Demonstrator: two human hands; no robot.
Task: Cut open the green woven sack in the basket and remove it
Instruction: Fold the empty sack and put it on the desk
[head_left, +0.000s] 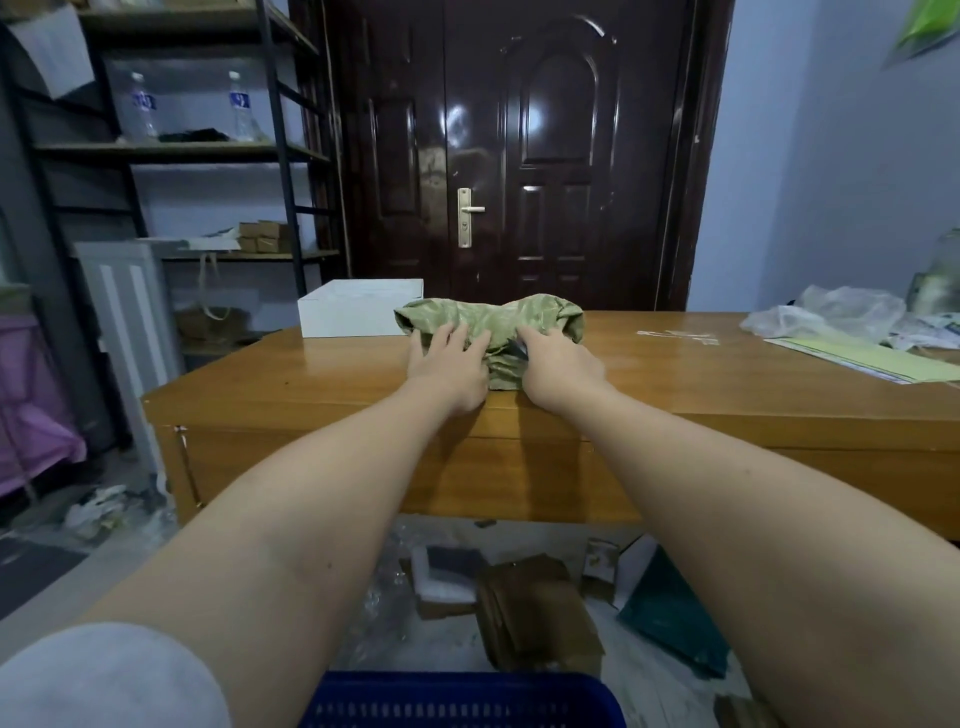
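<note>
The green woven sack (488, 319) lies crumpled on the wooden table (337, 374), near its middle. My left hand (449, 364) rests flat on the sack's left part with fingers spread. My right hand (558, 371) presses on the sack's right part; a small dark object shows at its fingertips, too hidden to identify. A strip of the sack (504, 371) shows between the two hands. The blue basket (462, 699) sits at the bottom edge, below my arms, only its rim and slotted wall showing.
A white box (358, 306) stands just left of the sack. Clear plastic bags (831, 314) and papers (862, 356) lie at the table's right end. Cardboard pieces (535, 613) and packing litter cover the floor under the table. A metal shelf (171, 150) stands left, a dark door behind.
</note>
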